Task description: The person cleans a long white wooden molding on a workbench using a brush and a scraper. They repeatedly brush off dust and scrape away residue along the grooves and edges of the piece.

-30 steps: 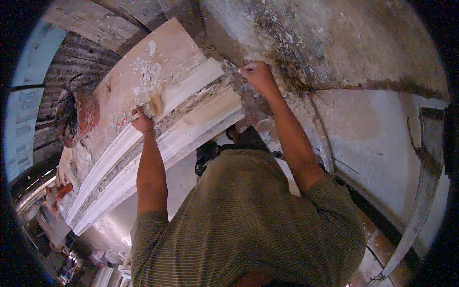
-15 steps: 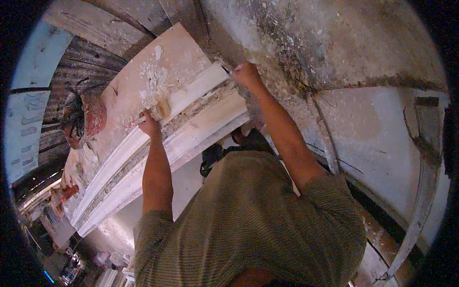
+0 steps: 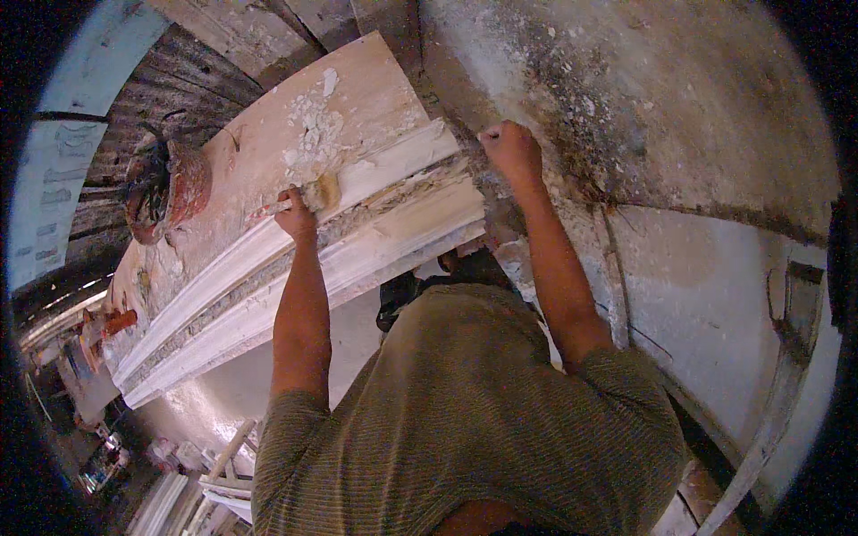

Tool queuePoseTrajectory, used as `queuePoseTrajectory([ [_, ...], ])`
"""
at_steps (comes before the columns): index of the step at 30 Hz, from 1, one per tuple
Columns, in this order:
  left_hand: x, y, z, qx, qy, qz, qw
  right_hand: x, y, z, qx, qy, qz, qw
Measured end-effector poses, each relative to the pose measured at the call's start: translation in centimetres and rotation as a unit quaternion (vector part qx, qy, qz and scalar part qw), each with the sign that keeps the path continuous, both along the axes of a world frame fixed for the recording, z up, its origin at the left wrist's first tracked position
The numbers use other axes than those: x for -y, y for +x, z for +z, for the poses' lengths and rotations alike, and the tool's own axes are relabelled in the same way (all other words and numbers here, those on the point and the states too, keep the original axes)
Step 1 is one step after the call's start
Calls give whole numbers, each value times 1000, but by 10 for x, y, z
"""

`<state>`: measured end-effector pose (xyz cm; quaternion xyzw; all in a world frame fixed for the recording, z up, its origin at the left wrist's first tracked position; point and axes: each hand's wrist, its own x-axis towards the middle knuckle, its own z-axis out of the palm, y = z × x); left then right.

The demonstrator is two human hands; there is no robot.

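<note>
My left hand [image 3: 297,216] is closed round the handle of a brush [image 3: 322,194] with broad tan bristles, resting over the upper of two long white plaster-like mouldings [image 3: 223,268]. A rough, crumbly groove runs between the upper length and the lower length [image 3: 407,223]. Just beyond the right end of the mouldings, my right hand [image 3: 516,152] hangs in a closed fist, apart from them. Whatever its fingers may hold is too small to make out.
The mouldings lie on a wooden board [image 3: 375,80] strewn with white flakes [image 3: 315,125]. A reddish bucket [image 3: 189,183] with dark stuff in it stands at its far left. A stained wall [image 3: 697,116] rises on the right, with a wooden frame [image 3: 791,357] against it.
My right hand has drawn away to the right from the moulding's end. The left hand and brush have moved slightly, and the whole view has shifted.
</note>
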<state>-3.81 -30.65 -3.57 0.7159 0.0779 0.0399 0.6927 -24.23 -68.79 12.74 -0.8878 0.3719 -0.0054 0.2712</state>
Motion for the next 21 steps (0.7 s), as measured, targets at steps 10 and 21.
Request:
queuePoseTrajectory([
  [10, -3, 6, -3, 61, 153, -31, 986, -51, 8, -90, 98, -147, -60, 982],
  [21, 7, 11, 14, 6, 120, -52, 991, -6, -3, -95, 35, 48, -25, 998],
])
